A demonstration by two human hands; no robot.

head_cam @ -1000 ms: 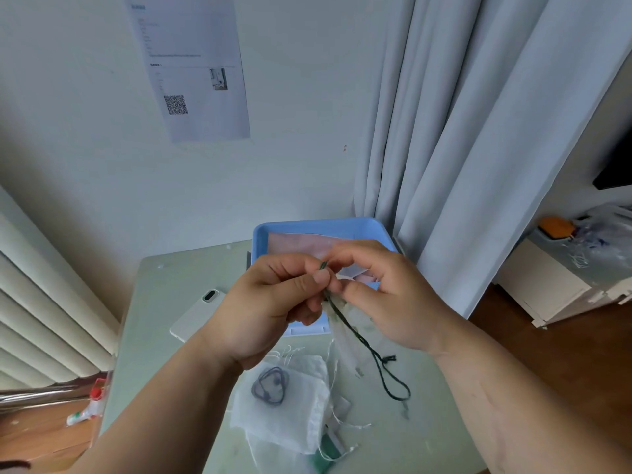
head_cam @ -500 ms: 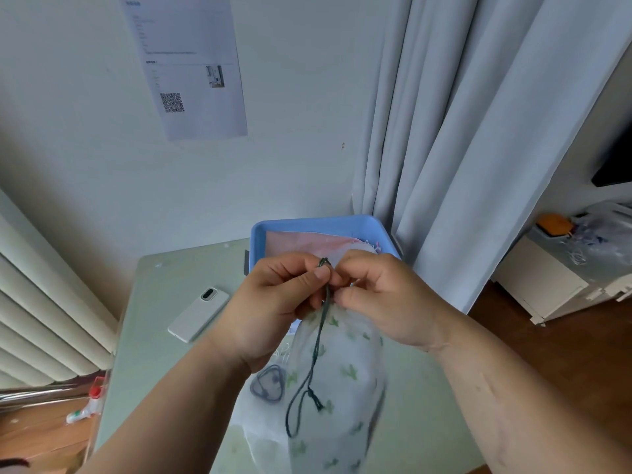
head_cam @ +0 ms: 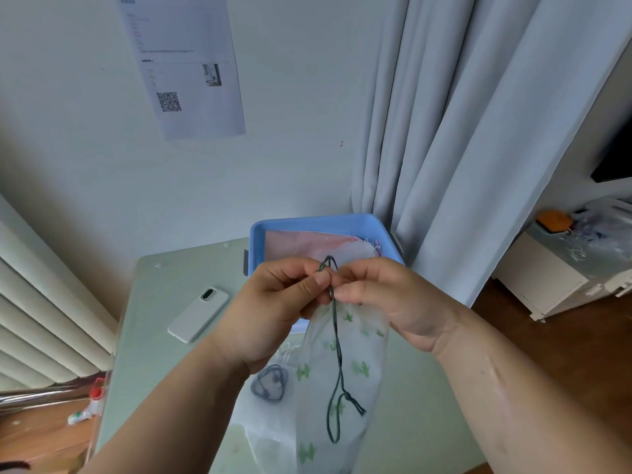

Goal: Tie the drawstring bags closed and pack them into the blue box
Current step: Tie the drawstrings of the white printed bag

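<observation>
Nearest, below both grips, one sheer white drawstring bag printed with green cacti (head_cam: 345,371) hangs lifted off the pale green counter (head_cam: 154,354). One dark green cord (head_cam: 337,354) runs down its front in a long loop, with one knot and a frayed tail near the lower end. Below the left grip, a heap of plain white fabric bags (head_cam: 260,415) lies on the counter, its count not readable, with one coil of grey cord (head_cam: 270,386) on it.

The two bare hands meet at the bag's mouth. The left grip (head_cam: 273,302) has thumb and forefinger pinched together on the cord. The right grip (head_cam: 386,295) pinches the same cord just beside it, its fingers curled. A small loop of cord stands up between the two.

To the left of the left grip, one white phone (head_cam: 198,314) lies camera-side up. Just beyond both grips stands one blue plastic box (head_cam: 318,222), holding one pink bag (head_cam: 294,244) and one white bag (head_cam: 359,249). Farther still, one printed sheet with a QR code (head_cam: 184,63) hangs on the wall, and one pale grey curtain (head_cam: 461,131) falls beyond the right grip.
</observation>
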